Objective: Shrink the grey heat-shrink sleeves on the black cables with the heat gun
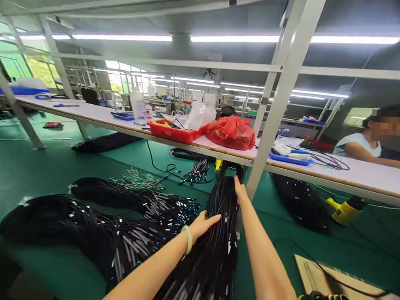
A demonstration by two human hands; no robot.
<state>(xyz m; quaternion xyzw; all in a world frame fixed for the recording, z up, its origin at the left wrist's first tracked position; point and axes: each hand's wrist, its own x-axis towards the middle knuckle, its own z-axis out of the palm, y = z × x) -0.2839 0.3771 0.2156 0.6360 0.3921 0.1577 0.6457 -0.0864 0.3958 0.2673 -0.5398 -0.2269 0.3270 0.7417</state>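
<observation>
A thick bundle of black cables (222, 199) with small white tags runs from beneath the shelf toward me. My left hand (206, 224), with a pale bangle at the wrist, grips the bundle's left side, its thumb lying across the top and its fingers partly hidden. Farther along, my right hand (239, 191) holds the bundle's right edge near the shelf, most of its fingers out of sight behind the cables. Left of the bundle lie more black cables (51, 214) with grey sleeves and blue-and-white ends.
Above the bench, a white shelf (121, 122) carries a red tray (172, 133), a red plastic bag (232, 133) and a blue tray (290, 158). A metal post (271, 117) stands beside my right hand. A yellow heat gun (348, 210) and cardboard (340, 280) lie right. A person (362, 144) sits beyond.
</observation>
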